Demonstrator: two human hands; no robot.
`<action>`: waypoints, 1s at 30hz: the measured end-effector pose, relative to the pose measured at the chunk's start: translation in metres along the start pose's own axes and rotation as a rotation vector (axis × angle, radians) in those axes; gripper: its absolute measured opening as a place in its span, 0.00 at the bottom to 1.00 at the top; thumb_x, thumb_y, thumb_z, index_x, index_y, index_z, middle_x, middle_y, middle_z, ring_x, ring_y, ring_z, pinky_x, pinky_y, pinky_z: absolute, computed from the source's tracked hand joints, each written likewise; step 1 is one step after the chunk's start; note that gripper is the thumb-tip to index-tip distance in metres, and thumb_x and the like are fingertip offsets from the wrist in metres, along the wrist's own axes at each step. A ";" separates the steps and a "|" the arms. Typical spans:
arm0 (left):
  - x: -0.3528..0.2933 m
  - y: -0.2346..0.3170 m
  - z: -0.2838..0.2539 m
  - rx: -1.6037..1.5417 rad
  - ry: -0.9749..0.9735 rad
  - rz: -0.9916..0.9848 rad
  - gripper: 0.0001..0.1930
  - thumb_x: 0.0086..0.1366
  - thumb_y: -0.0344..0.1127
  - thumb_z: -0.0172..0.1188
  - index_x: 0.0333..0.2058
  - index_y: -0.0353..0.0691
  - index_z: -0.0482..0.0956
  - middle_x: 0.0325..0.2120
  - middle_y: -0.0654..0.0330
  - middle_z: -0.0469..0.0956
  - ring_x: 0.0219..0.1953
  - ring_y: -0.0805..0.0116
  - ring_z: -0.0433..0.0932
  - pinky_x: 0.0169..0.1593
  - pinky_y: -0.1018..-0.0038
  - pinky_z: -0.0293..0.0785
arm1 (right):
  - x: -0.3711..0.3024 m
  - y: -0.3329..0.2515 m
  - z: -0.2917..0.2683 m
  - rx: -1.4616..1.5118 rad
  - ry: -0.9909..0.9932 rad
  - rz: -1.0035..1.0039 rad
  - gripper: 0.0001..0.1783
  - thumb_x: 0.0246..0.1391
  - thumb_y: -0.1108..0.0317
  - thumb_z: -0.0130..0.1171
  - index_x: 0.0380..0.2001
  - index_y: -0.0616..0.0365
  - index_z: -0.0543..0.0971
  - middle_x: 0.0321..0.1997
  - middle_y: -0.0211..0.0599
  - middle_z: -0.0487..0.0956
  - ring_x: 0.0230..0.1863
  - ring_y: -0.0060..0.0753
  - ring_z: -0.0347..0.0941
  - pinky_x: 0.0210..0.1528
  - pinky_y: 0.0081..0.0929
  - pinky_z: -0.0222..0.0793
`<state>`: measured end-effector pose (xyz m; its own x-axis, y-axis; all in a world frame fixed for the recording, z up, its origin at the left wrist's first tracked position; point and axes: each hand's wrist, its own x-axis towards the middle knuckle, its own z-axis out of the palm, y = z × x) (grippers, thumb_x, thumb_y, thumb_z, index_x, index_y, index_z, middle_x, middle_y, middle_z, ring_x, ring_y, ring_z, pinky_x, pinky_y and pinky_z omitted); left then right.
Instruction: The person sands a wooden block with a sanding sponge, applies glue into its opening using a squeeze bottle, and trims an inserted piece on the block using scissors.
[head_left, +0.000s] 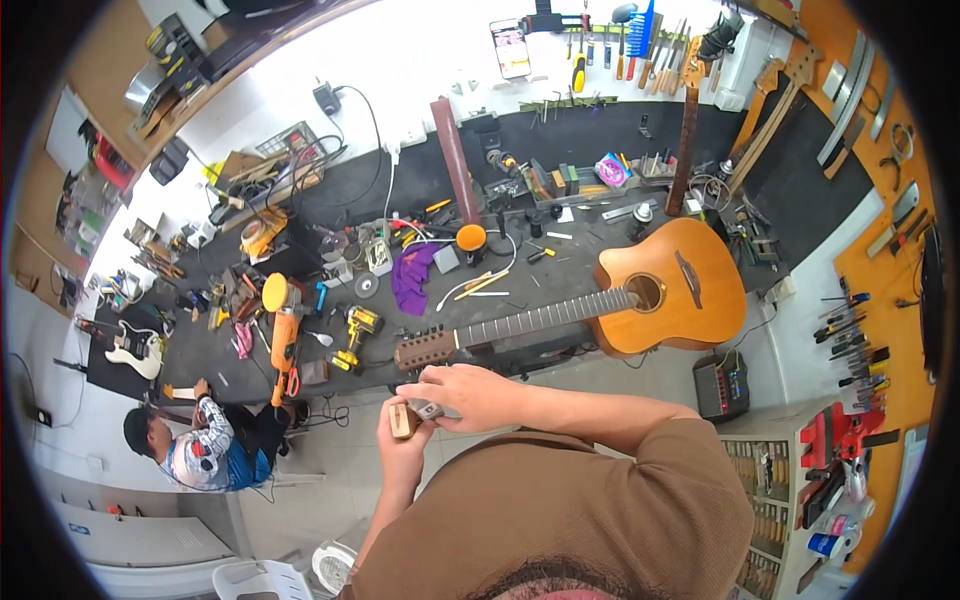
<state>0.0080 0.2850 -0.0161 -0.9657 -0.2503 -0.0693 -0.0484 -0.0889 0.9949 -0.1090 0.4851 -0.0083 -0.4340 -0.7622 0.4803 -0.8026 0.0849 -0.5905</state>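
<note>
My left hand (398, 452) is closed around a small wooden block (403, 421) with a pale face and darker sides. Close beside it, my right hand (462, 394) is closed on a small grey block (429, 411), its fingers reaching over toward the wooden one. The two pieces are side by side; whether they touch I cannot tell. Just beyond my hands is the brown headstock (425, 349) of an acoustic guitar (692, 290), which lies face up along the bench's front edge with its body to the right.
The dark workbench (545, 285) carries a yellow cordless drill (357, 336), an orange polisher (284, 335), a purple cloth (411, 278) and loose tools. At the left sits another person (205, 440). An amplifier (721, 386) stands on the floor at right, near a red vise (835, 435).
</note>
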 end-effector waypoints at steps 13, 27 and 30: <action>0.117 0.004 0.140 -0.032 -0.185 -0.003 0.26 0.67 0.17 0.70 0.61 0.39 0.74 0.53 0.60 0.81 0.56 0.68 0.83 0.57 0.68 0.83 | -0.033 0.106 -0.132 -0.002 0.037 0.077 0.45 0.59 0.71 0.72 0.80 0.45 0.70 0.50 0.40 0.79 0.45 0.54 0.82 0.51 0.45 0.79; 0.167 0.019 0.207 -0.414 -0.387 -0.268 0.21 0.75 0.50 0.64 0.58 0.48 0.70 0.51 0.59 0.71 0.39 0.63 0.79 0.38 0.62 0.77 | 0.029 0.139 -0.541 -0.526 0.989 0.306 0.46 0.66 0.69 0.78 0.81 0.49 0.66 0.50 0.38 0.85 0.45 0.23 0.80 0.43 0.23 0.78; 0.167 0.010 0.204 -0.292 -0.315 -0.251 0.19 0.75 0.48 0.63 0.56 0.47 0.71 0.49 0.61 0.71 0.35 0.65 0.79 0.37 0.64 0.78 | 0.082 0.157 -0.600 -0.691 1.032 0.166 0.34 0.64 0.66 0.76 0.68 0.62 0.74 0.49 0.52 0.85 0.51 0.47 0.82 0.54 0.40 0.80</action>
<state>-0.2063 0.4391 -0.0024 -0.9658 0.1126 -0.2334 -0.2590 -0.3871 0.8849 -0.5164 0.8208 0.3272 -0.4174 0.1211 0.9006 -0.6189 0.6878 -0.3793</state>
